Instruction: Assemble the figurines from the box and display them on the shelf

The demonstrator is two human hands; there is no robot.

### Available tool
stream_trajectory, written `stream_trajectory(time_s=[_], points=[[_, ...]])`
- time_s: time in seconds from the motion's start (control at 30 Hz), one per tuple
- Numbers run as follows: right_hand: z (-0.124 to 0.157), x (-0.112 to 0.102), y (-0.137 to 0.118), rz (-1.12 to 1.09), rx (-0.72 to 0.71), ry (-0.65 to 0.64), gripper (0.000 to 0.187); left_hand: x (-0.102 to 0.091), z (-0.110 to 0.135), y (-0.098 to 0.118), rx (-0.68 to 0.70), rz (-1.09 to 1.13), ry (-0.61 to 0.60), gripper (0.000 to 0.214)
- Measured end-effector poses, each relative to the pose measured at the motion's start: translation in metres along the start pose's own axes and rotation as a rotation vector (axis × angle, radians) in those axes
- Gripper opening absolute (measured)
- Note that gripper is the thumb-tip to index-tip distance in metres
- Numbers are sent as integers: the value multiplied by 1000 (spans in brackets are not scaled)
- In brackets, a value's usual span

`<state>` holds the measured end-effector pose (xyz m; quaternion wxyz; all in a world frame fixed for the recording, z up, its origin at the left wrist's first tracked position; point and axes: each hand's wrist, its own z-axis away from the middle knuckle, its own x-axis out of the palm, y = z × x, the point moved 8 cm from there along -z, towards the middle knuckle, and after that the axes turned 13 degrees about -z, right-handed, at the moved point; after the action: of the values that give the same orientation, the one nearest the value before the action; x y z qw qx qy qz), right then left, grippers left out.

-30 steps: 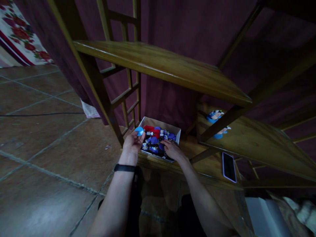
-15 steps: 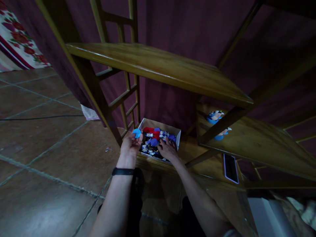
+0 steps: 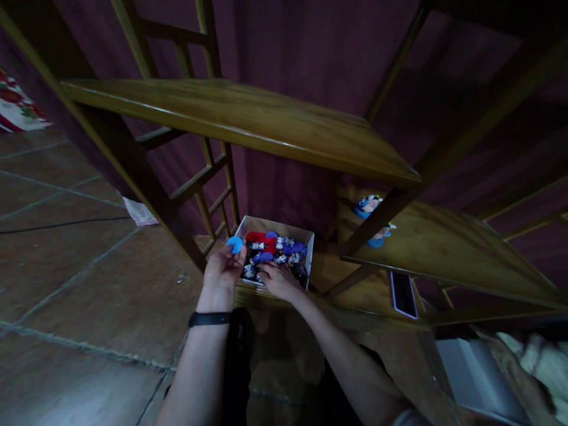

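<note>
A small cardboard box (image 3: 306,244) sits on the lowest wooden shelf, filled with several blue, red and white toy figures (image 3: 271,248). My left hand (image 3: 222,271), with a black band on the wrist, is closed on a round light-blue piece (image 3: 235,243) at the box's left edge. My right hand (image 3: 277,280) reaches into the near side of the box with its fingers curled down among the figures; what they grip is hidden.
A wide wooden shelf (image 3: 231,121) overhangs the box. Two blue-and-white figures (image 3: 371,217) stand on a lower shelf (image 3: 448,248) to the right. A phone (image 3: 402,294) lies on the bottom board. Tiled floor (image 3: 80,296) spreads to the left.
My right hand has shifted from the box's right side toward its near left side. The left hand keeps the blue piece. The view has swung to the right.
</note>
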<state>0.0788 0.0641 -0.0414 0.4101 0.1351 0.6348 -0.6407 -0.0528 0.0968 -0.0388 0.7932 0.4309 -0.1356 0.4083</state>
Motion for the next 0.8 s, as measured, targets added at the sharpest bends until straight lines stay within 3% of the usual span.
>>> stream_trajectory(time_s=[0.07, 0.2, 0.3, 0.47, 0.53, 0.67, 0.8], points=[[-6, -19, 12, 18, 71, 131, 39, 0, 1, 1, 9, -7, -4, 19], [-15, -50, 56, 56, 353, 320, 52, 1, 4, 3, 26, -13, 0, 20], [-24, -54, 71, 38, 403, 308, 53, 1, 6, 2, 6, -15, 1, 19], [-24, -32, 61, 6, 448, 218, 60, 2, 6, 3, 14, -53, -4, 20], [-19, -20, 45, 19, 397, 191, 64, 3, 5, 3, 15, -67, -3, 20], [-11, 4, 5, 49, 137, 150, 57, 6, 5, -1, -12, -76, -5, 21], [-5, 34, -13, 45, -7, -46, 41, 10, 9, -4, -28, -67, -7, 20]])
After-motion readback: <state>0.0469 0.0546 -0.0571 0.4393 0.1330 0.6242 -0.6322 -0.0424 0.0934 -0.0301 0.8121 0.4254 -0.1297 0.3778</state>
